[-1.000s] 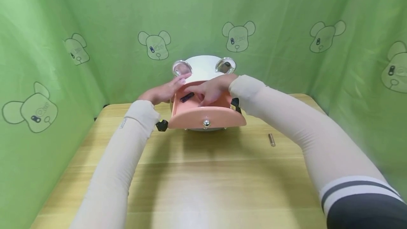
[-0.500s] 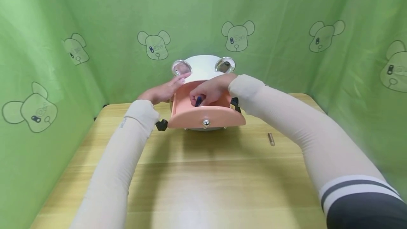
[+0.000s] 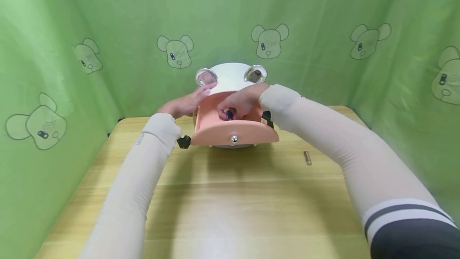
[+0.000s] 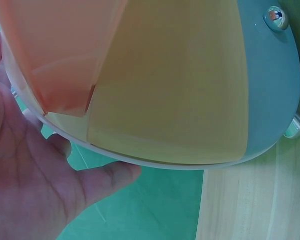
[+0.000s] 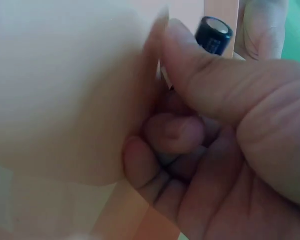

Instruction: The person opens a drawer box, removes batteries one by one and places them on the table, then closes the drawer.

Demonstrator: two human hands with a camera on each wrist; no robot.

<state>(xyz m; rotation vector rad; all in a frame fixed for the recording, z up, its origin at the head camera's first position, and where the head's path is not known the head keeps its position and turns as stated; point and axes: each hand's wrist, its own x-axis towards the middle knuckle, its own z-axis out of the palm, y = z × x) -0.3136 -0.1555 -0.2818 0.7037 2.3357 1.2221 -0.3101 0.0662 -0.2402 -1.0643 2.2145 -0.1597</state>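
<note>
A white rounded storage box [image 3: 230, 76] with two shiny silver ears stands on the table, its pink drawer [image 3: 212, 135] pulled out toward me. Inside the drawer, my right hand [image 3: 240, 103] pinches a dark battery [image 5: 213, 36] between thumb and fingers. The battery's flat metallic end pokes out past the thumb in the right wrist view, while the rest is hidden by the hand. My left hand [image 3: 188, 101] rests against the box's left side, fingers up near the left ear. In the left wrist view its thumb lies along the rim of the box.
A small brown tube [image 3: 307, 158] lies on the wooden table [image 3: 230, 203], right of the box. The drawer front has a silver knob [image 3: 234, 139]. Black fittings [image 3: 184, 142] show at either side of the drawer. Green curtains [image 3: 223, 11] enclose the back and sides.
My right hand has closed on the dark battery, which lay at the drawer's left side, and has shifted slightly right with it. The left hand has stayed in place.
</note>
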